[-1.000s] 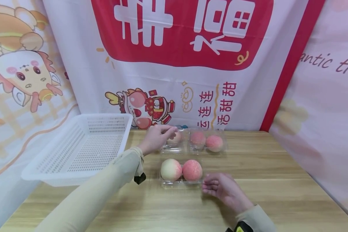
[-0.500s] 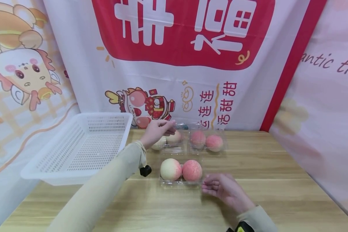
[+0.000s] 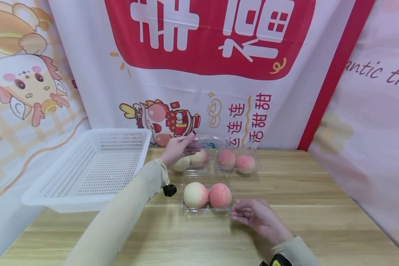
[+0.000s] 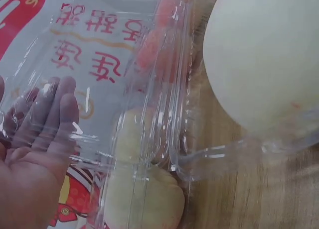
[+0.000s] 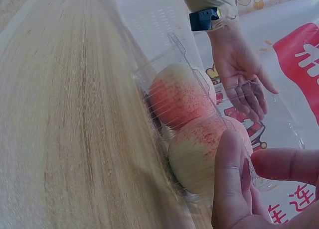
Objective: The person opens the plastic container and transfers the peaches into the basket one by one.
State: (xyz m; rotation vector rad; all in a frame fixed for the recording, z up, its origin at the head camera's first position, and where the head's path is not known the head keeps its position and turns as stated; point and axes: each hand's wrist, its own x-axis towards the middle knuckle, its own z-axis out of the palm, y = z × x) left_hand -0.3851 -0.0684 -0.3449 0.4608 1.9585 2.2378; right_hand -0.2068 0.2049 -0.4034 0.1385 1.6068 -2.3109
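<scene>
The near clear clamshell (image 3: 201, 211) of peaches (image 3: 195, 194) on the table (image 3: 279, 184) is pinched at its right edge by the right hand (image 3: 257, 220), seemingly for steadiness; its raised lid (image 3: 209, 160) is backed by the left hand's (image 3: 179, 150) straight fingers.

The right hand (image 5: 237, 204) pinches the edge of a clear plastic container (image 5: 158, 62) between thumb and fingers. Inside, right beside the fingertips, sits a round cream-and-pink ball (image 5: 192, 162); a second, speckled ball (image 5: 179, 97) touches it, farther from the fingers. Well beyond the fingertips, the left hand (image 5: 241, 79) stretches its fingers near see-through plastic; contact is hard to make out. A black device (image 5: 203, 20) circles that wrist. Wooden tabletop (image 5: 65, 124) spreads left of the fingers, and a printed banner (image 5: 304, 55) rises past the thumb.
</scene>
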